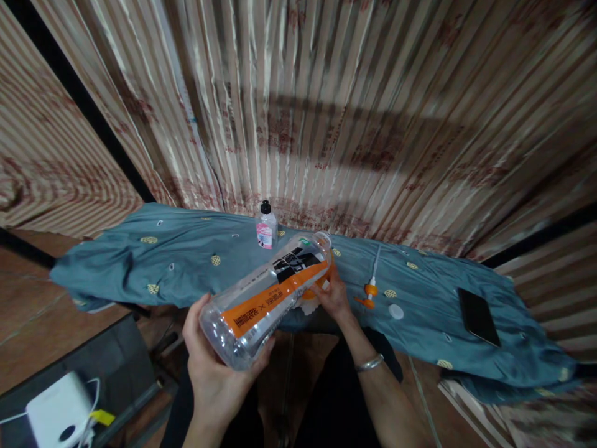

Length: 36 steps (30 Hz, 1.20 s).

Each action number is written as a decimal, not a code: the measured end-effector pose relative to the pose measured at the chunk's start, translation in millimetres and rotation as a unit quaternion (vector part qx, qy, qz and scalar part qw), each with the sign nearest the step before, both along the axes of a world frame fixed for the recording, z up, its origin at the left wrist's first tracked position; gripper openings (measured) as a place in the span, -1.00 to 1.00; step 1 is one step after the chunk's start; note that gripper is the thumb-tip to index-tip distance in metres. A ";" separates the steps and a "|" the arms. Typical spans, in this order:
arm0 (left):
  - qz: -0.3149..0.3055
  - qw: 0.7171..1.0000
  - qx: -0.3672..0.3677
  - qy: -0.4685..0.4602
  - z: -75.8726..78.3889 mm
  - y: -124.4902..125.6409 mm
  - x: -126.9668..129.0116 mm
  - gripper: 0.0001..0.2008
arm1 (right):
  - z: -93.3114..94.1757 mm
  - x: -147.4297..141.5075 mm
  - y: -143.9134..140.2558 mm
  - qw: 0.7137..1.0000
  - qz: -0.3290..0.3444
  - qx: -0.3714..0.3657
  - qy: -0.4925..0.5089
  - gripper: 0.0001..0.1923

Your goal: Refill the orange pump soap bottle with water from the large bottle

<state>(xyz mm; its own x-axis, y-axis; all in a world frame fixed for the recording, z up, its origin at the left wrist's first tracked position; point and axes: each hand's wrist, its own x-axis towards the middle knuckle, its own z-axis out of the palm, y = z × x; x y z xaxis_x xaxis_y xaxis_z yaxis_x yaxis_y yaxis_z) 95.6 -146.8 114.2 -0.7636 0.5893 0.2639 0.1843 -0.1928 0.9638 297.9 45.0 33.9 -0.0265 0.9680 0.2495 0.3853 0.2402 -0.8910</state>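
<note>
My left hand (214, 367) cups the base of a large clear plastic bottle (268, 295) with an orange and black label, held tilted with its neck pointing away. My right hand (332, 295) grips the bottle near its neck, where an orange part shows under the fingers. A silver bracelet sits on my right wrist. An orange and white nozzle piece with a thin tube (370, 289) lies on the blue cloth (186, 261) just right of my right hand.
A small clear bottle with a black cap (265, 227) stands at the back of the cloth. A dark phone (478, 316) lies at the right. A white device with cables (60, 414) sits lower left. Striped curtains hang behind.
</note>
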 end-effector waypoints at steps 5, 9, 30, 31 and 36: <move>0.000 1.000 0.004 -0.003 0.9 -0.1 1.9 0.23 | -1.3 -1.6 -0.8 1.000 -0.017 -0.003 0.002 -0.29; -0.001 0.999 0.000 0.048 -5.0 -1.4 -3.6 0.18 | -3.3 -2.5 -0.9 1.000 -0.019 -0.010 -0.001 -0.29; -0.003 0.996 -0.014 0.087 -7.2 -3.1 -8.3 0.16 | -1.0 -0.8 -0.9 1.000 -0.021 0.006 -0.020 -0.29; 0.001 0.997 -0.014 0.081 -5.9 -3.0 -6.7 0.17 | -2.2 -0.2 -0.6 1.000 -0.021 0.007 -0.020 -0.29; 0.003 0.997 -0.017 0.080 -9.7 -3.2 -9.4 0.18 | -4.2 1.1 -0.3 1.000 -0.012 0.011 -0.021 -0.26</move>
<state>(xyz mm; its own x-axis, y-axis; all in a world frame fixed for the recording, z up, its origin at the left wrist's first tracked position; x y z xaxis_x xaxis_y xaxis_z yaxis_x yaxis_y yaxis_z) 86.2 -150.0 104.6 -0.7162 0.5962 0.3628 0.3375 -0.1591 0.9278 299.0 44.7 29.7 -0.0148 0.9629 0.2693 0.4288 0.2494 -0.8683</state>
